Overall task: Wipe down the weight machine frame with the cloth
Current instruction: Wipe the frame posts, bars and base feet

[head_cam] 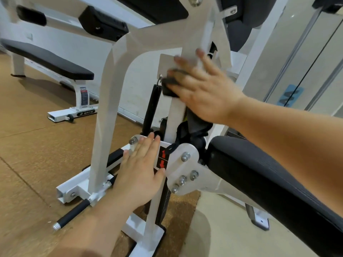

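- Head view: the weight machine frame (103,127) is white painted steel, with an arched leg on the left and a straight upright in the middle, both standing on the brown floor (27,145).
- My right hand (204,89) lies flat on the middle upright with fingers spread and straight, pressing the cloth (169,87) against it.
- That cloth is dark grey; one corner shows beyond my fingertips, the rest hangs below my palm, and it is blurred.
- My left hand (139,175) is flat too, fingers straight and together, resting on the lower post beside a black label with red arrows (163,158).
- A bolted plate (183,169) sits just right of that label, joining the black seat pad (259,173).
- A black spring (150,108) runs beside the upright, close to the cloth.
- A flat bench (46,58) stands well apart on the left.
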